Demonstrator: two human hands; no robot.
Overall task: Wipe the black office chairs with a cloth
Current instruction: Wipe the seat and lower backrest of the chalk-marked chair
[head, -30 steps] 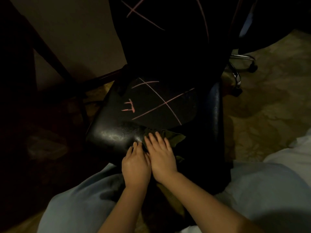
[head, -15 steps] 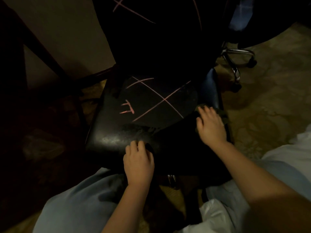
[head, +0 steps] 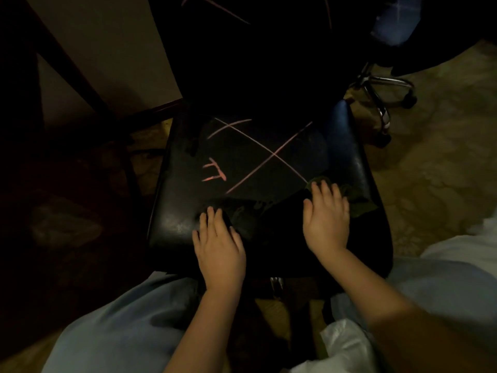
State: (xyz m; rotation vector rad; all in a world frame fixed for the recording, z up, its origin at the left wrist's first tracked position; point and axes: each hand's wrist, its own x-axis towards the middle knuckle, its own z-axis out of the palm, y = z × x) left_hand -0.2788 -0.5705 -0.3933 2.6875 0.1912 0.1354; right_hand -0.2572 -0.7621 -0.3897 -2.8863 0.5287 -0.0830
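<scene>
Head view: a person wiping the seat of a black office chair (head: 183, 211)
The right hand (head: 326, 219) presses a dark green cloth (head: 359, 204) at the seat's right front, fingers straight; the left hand (head: 219, 243) lies flat on the front edge, holding nothing; the cloth looks soft and limp, best pinned under the palm; pink marks (head: 271, 154) cross the seat.

Dim office room, black office chair (head: 242, 162), second chair's chrome wheeled base (head: 382, 90), patterned carpet (head: 430, 162)
</scene>
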